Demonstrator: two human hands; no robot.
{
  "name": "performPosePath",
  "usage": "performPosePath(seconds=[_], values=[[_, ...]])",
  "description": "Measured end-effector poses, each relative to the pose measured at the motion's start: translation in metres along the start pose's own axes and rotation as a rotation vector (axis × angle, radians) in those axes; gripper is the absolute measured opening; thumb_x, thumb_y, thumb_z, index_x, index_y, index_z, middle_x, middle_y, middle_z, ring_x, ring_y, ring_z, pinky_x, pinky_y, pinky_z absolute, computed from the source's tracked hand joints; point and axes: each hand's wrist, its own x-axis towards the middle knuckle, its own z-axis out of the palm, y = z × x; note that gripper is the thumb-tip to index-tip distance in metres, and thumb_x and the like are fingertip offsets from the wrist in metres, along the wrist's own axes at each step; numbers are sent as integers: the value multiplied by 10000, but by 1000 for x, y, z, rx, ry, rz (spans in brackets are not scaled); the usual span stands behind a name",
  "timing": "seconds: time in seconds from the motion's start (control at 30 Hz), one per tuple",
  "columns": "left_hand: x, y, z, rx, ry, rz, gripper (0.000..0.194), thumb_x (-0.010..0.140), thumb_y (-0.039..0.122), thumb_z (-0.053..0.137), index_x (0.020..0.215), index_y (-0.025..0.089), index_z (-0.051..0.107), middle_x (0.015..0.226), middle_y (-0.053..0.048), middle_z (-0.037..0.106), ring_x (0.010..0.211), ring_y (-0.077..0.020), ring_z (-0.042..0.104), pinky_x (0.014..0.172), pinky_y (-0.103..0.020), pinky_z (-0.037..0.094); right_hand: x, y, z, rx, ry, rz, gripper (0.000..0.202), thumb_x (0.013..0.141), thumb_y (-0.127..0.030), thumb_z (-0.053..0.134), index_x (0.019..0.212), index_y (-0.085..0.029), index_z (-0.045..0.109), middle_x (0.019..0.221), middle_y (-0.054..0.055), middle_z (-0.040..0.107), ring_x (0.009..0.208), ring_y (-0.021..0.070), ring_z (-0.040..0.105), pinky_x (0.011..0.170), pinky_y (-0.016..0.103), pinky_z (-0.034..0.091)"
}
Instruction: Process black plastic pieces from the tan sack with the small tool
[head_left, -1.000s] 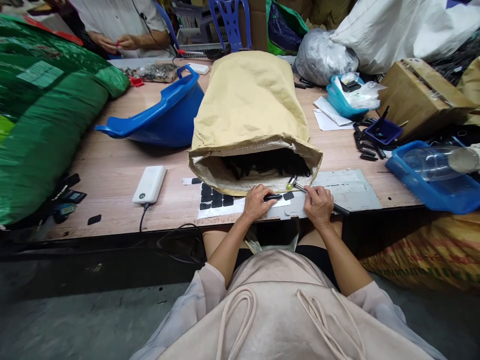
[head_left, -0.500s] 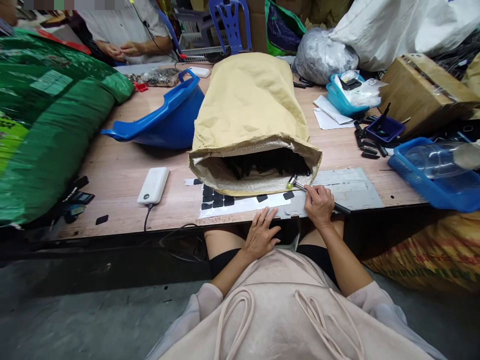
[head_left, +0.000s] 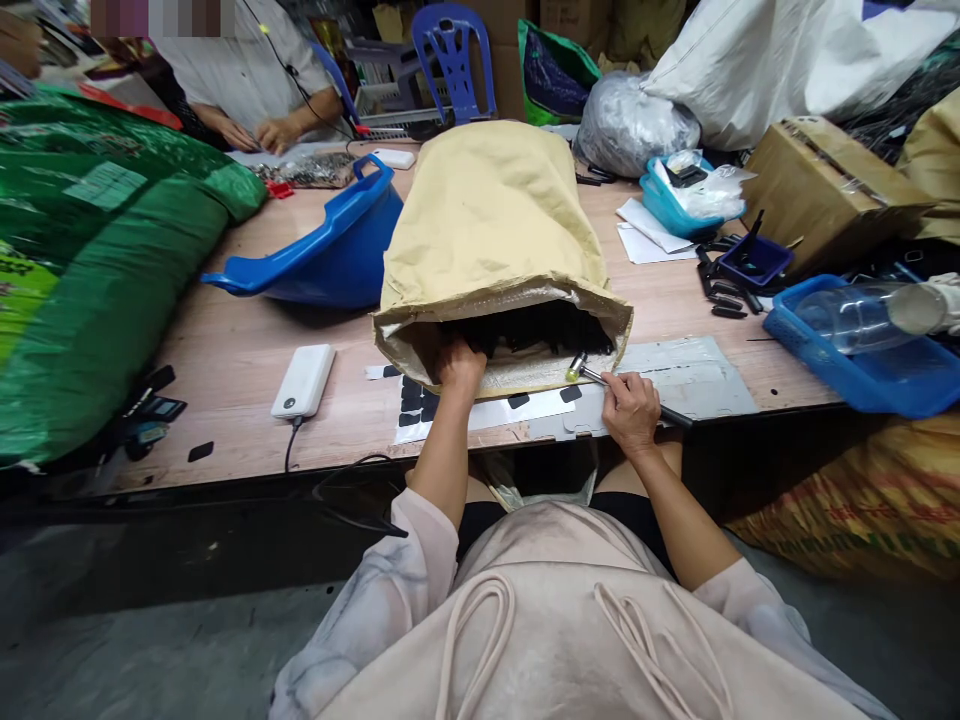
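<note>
A pinkish top, looped cords, grey-streaked sleeves and black shorts are worn.

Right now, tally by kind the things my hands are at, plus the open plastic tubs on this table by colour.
Hammer, in the right hand: 1
Sack, left hand in its mouth: 1
Blue tubs, the basin and the tray: 2
Turquoise tub: 1
Purple tub: 1
Total: 6

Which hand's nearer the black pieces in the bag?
The left hand: it reaches into the bag, beside the black pieces. The right hand is outside, in front, holding the hammer.
</note>
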Motion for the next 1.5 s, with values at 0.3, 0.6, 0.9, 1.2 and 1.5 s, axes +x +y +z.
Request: performPosePath(seconds=[0.3,0.6,0.9,1.2,1.5], values=[[-21,-8,-22,-46,117,67,290,881,314,681,1091,121,736,943,-155,757,959,-338,733,908,-443,572,0,-1,-1,26,-15,16,307,940,-194,558,1158,-256,765,1002,85,659,933,242,482,798,368,331],[-76,-22,21,-277,-293,781,156,883,205,678,1027,213,738,949,-48,731,896,-205,678,868,-335,559,0,1,1,31,-6,18,327,918,-200,567,1181,-241,756,1029,100,654,961,255,491,824,382,360],[-87,-20,53,-242,-183,757,144,866,243,748,1004,206,737,981,-65,704,1011,-253,625,940,-387,514,7,7,-1,15,-75,13,232,971,-278,582,1126,-238,750,1009,87,660,944,247,495,792,360,334],[-83,-24,55,-308,-248,742,156,842,223,768,998,224,752,968,-40,718,986,-235,630,941,-384,503,-13,-21,-34,262,-97,15,293,1060,-368,464,1132,-237,715,1019,71,691,934,208,624,806,305,464],[-79,-26,58,-338,-276,741,176,843,216,788,1020,224,785,955,-45,724,973,-225,643,936,-384,504,-24,-47,-41,364,-128,-23,303,1071,-348,476,1189,-237,732,1013,61,731,917,177,694,800,266,520]])
